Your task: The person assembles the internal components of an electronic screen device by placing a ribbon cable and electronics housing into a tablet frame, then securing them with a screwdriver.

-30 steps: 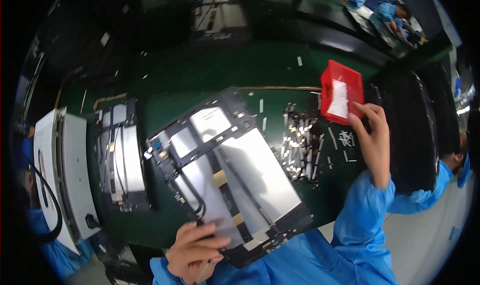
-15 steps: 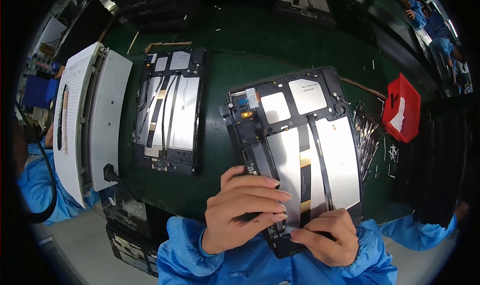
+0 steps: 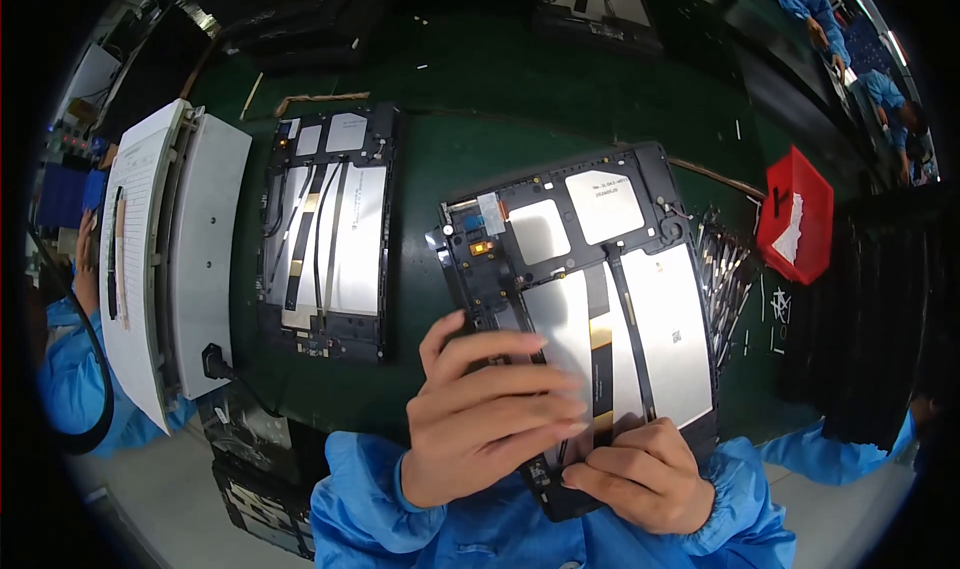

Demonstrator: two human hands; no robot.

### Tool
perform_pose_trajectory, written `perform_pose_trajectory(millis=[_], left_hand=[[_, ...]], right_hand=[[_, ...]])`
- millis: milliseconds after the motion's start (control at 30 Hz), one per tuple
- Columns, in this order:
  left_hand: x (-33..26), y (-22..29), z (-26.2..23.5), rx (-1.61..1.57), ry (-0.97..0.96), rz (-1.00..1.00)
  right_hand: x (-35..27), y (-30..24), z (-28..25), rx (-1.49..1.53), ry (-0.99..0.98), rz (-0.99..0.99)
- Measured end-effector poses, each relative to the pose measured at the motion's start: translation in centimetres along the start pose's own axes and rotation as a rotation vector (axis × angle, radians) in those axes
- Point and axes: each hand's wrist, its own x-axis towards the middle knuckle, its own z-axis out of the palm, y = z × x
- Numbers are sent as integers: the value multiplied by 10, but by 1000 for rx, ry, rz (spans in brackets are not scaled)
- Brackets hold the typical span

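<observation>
An opened tablet (image 3: 655,294) with silver panels and dark ribbon cables lies tilted in front of me. My left hand (image 3: 490,409) reaches over its lower left part, fingers stretched across and slightly blurred, the outermost one by the tablet's left edge. My right hand (image 3: 650,479) is closed at the tablet's near end, thumb and bent index finger together. Whatever its fingertips pinch there is hidden. A second opened tablet (image 3: 360,229) of the same kind lies flat on the left.
The green table (image 3: 430,269) carries a red bin (image 3: 797,214) and a pile of thin strips (image 3: 722,279) at right. At left, a white box (image 3: 210,239) has a written sheet and pens beside it. Another tablet (image 3: 600,9) lies at the back. Co-workers' blue sleeves (image 3: 835,469) show at the sides.
The view has shifted a little, so the table's things sit slightly farther left. My left fingers have moved slightly over the tablet; the right hand keeps its pinch at the near end.
</observation>
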Motion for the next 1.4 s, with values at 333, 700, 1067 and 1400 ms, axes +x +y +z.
perform_pose_trajectory(millis=[333,700,1067,1400], left_hand=[[13,7,2,205,-105,-106],[16,9,2,194,-112,-147],[-2,-1,3,160,2,-70],[2,-11,1,419,-104,-27]], right_hand=[[-3,1,-2,-18,-48,-32],[1,4,-7,-10,-69,-49],[10,-1,-15,-25,-5,-76],[23,-1,-34,34,-155,81]])
